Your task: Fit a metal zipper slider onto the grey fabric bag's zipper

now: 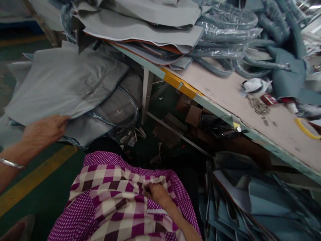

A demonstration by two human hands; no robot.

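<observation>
I saw a long table [283, 137] slanting down the right side, and a checked apron [117, 207] spread across the bottom of my view. A big grey bag [60, 80] lay on top of other bags [124, 100], left of the table. The left hand [45, 132] was closed, pinching the bag's near edge between thumb and fingers. The right hand [159, 194] was curled against the apron, and I couldn't tell if it held anything. A yellow ring [304, 130] lay on the table.
</observation>
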